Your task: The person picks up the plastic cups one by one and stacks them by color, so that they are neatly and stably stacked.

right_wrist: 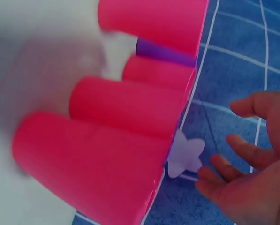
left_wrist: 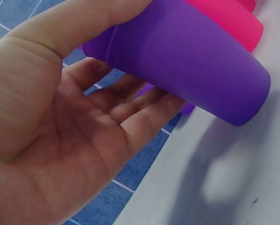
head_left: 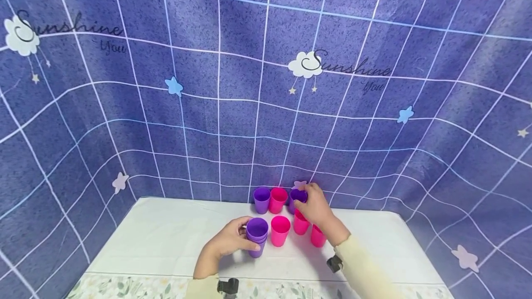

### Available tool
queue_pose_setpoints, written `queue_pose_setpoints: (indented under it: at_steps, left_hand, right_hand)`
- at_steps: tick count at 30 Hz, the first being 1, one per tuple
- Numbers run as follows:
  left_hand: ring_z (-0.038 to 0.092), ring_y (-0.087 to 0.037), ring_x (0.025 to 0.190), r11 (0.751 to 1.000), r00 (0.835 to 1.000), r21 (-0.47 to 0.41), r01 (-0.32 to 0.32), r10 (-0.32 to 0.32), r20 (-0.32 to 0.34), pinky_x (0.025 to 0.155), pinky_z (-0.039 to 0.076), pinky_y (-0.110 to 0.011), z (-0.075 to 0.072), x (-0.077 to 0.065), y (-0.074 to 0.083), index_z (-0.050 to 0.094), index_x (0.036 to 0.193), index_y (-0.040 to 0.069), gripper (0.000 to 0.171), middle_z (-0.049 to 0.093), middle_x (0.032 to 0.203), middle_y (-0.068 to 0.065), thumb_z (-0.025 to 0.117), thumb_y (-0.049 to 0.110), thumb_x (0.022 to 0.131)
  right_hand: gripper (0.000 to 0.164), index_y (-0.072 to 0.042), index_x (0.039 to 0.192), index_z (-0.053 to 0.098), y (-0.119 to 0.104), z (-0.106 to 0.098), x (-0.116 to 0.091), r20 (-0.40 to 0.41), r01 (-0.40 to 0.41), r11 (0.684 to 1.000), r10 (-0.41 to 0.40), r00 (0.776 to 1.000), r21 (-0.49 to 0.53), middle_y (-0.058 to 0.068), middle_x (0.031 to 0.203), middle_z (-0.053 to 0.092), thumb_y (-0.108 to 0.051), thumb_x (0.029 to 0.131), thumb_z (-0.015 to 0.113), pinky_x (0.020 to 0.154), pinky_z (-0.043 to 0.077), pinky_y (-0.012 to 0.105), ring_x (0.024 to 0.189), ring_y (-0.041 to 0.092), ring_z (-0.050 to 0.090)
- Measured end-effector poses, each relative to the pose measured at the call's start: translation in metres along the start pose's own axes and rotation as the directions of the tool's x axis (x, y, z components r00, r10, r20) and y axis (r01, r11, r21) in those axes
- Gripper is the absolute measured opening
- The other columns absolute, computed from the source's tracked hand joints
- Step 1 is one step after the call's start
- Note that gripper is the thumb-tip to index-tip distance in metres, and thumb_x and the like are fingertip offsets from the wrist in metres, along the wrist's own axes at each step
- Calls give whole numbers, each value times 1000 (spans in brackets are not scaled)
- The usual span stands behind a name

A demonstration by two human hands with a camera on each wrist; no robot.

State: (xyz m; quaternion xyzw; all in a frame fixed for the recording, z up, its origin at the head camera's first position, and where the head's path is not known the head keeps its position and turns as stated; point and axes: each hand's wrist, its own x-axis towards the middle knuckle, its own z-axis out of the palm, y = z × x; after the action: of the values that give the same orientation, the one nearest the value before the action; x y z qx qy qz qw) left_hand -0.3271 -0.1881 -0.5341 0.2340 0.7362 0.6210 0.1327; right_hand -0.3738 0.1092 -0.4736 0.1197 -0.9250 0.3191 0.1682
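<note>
In the head view, my left hand (head_left: 230,240) holds a stack of purple cups (head_left: 257,230), thumb at the front and fingers round the far side. The left wrist view shows the stack's lower purple cup (left_wrist: 191,61) tilted across the frame beneath the thumb. My right hand (head_left: 314,204) hovers over the back-right purple cup (head_left: 294,207), its spread fingers overlapping that cup's rim. In the right wrist view, the same hand (right_wrist: 257,173) has loosely bent fingers with nothing between them, above the rims of pink cups (right_wrist: 93,164).
A pink cup (head_left: 280,231) stands right of the held stack. Behind are a purple cup (head_left: 262,200) and another pink cup (head_left: 278,200). Two pink cups (head_left: 300,224) sit below my right forearm on the white table (head_left: 166,234). A blue gridded curtain (head_left: 232,151) rises behind.
</note>
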Motion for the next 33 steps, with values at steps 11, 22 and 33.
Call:
queue_pose_setpoints:
  at_steps: [11,22,33]
  left_hand:
    - [73,-18,115,998,994,-1,-57,57,-94,101,60,-26,3,-6,-8,55,141,-8,69,69,132,-26,87,2,81]
    - [68,-39,125,999,957,39,-13,23,-288,108,58,-50,19,-6,-3,51,147,-1,76,65,135,-23,88,5,81]
    - [69,-37,122,998,958,66,1,18,-285,106,58,-55,24,-13,2,55,144,2,72,67,134,-19,89,8,81]
  right_hand:
    - [59,10,134,64,-3,-3,27,193,20,999,-10,981,-49,30,138,63,-10,82,81,119,47,54,135,46,57]
    - [58,2,126,70,1,10,29,253,72,942,14,967,-329,26,135,66,-23,75,85,113,51,54,127,48,62]
    - [60,-2,135,66,10,19,21,262,39,946,50,964,-321,20,132,73,-25,83,83,112,48,59,125,47,63]
